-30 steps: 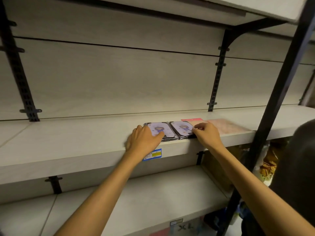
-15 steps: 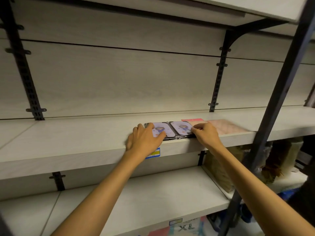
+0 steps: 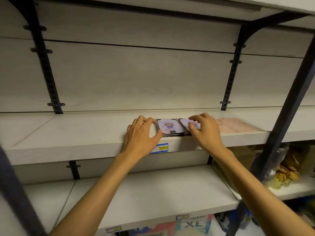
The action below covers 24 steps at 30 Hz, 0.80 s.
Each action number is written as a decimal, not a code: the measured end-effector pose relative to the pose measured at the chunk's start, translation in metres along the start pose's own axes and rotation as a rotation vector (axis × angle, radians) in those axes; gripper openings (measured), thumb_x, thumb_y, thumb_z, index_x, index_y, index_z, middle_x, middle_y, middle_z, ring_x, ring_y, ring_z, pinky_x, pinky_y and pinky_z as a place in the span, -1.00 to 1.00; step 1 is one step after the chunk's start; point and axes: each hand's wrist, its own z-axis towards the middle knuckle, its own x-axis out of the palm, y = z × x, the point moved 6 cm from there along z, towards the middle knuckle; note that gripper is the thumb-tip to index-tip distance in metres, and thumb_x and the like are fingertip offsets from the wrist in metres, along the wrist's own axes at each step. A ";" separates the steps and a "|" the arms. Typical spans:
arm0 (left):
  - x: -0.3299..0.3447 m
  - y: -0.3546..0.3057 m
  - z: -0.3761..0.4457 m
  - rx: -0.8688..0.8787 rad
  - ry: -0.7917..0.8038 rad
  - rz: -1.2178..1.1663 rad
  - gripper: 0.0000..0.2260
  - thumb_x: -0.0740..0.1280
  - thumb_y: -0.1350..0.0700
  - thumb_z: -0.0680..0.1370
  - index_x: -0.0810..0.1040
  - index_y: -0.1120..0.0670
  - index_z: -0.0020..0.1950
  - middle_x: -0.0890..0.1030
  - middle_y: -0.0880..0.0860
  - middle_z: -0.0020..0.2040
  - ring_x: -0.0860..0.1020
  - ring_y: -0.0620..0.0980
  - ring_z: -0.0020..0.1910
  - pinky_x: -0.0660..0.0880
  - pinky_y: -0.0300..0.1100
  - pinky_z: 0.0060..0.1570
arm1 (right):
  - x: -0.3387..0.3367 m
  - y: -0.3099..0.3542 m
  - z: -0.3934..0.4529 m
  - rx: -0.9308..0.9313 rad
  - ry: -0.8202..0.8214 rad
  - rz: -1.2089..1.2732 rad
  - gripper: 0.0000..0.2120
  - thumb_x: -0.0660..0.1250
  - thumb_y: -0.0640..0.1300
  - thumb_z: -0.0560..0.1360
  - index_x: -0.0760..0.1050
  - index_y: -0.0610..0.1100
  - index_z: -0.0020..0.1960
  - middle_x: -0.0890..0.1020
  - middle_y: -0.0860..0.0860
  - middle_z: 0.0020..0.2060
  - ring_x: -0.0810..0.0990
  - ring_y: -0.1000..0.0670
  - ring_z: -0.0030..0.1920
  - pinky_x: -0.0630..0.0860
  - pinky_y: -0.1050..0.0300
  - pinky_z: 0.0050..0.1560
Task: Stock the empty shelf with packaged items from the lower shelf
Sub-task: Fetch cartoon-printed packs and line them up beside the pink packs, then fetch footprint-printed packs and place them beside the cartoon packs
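Two flat purple packages with a cartoon figure lie side by side at the front edge of the middle shelf (image 3: 88, 133). The left package (image 3: 167, 126) is the top of a small stack. My left hand (image 3: 141, 135) curls around that stack's left edge, with the thumb on its front corner. The right package (image 3: 184, 123) is mostly covered by my right hand (image 3: 205, 132), whose arched fingers and thumb clasp it. To the right of my right hand, flat pink packages (image 3: 237, 126) lie on the same shelf.
A price label (image 3: 161, 148) is stuck on the shelf's front edge. Black brackets (image 3: 228, 82) and a slanted black post (image 3: 286, 116) frame the bay. The lower shelf (image 3: 153, 193) has bagged snacks (image 3: 288, 172) at its right. More packages (image 3: 192, 224) show below.
My left hand has slid to the left edge of the stack and arched its fingers. My right hand has moved up over the right package. The view has shifted leftward.
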 end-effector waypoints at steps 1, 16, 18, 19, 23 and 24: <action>-0.007 0.006 -0.008 0.010 0.004 -0.008 -0.71 0.30 -0.15 0.56 0.53 -0.07 0.22 0.46 -0.03 0.11 0.44 -0.02 0.14 0.39 -0.08 0.13 | 0.005 0.014 -0.006 -0.033 0.014 0.046 -0.67 0.24 0.02 0.52 0.63 -0.10 0.16 0.59 -0.07 0.00 0.54 -0.09 0.02 0.49 -0.02 0.02; -0.156 0.172 -0.144 -0.103 0.040 -0.032 -0.79 0.33 0.01 0.58 0.58 -0.10 0.21 0.55 -0.10 0.14 0.48 -0.07 0.16 0.46 -0.01 0.21 | 0.120 0.271 -0.109 -0.320 0.254 0.360 -0.79 0.27 -0.07 0.49 0.62 -0.04 0.07 0.60 0.06 -0.07 0.56 0.09 -0.05 0.48 0.15 0.00; -0.179 0.203 -0.167 -0.119 0.041 -0.027 -0.79 0.33 0.01 0.58 0.58 -0.09 0.21 0.55 -0.10 0.13 0.49 -0.09 0.14 0.49 -0.04 0.17 | 0.139 0.310 -0.128 -0.337 0.300 0.377 -0.81 0.29 -0.10 0.51 0.61 -0.03 0.08 0.61 0.07 -0.04 0.57 0.10 -0.04 0.48 0.17 0.00; -0.191 0.220 -0.180 -0.130 0.042 -0.030 -0.78 0.34 0.01 0.58 0.59 -0.09 0.21 0.55 -0.10 0.12 0.50 -0.10 0.13 0.50 -0.05 0.16 | 0.149 0.329 -0.139 -0.345 0.322 0.391 -0.81 0.29 -0.10 0.51 0.61 -0.03 0.08 0.60 0.07 -0.04 0.57 0.11 -0.04 0.49 0.19 -0.02; -0.232 0.292 -0.228 -0.190 0.088 -0.021 -0.76 0.34 -0.01 0.57 0.57 -0.11 0.23 0.55 -0.11 0.11 0.50 -0.10 0.13 0.51 -0.07 0.12 | 0.190 0.405 -0.179 -0.367 0.393 0.380 -0.78 0.29 -0.09 0.50 0.61 0.00 0.11 0.60 0.08 -0.05 0.57 0.12 -0.09 0.50 0.17 -0.11; -0.242 0.310 -0.239 -0.206 0.100 -0.007 -0.76 0.33 -0.01 0.57 0.57 -0.12 0.23 0.55 -0.12 0.11 0.50 -0.10 0.14 0.50 -0.09 0.13 | 0.202 0.422 -0.188 -0.363 0.412 0.375 -0.78 0.30 -0.10 0.50 0.61 0.01 0.11 0.60 0.08 -0.05 0.58 0.10 -0.10 0.51 0.15 -0.11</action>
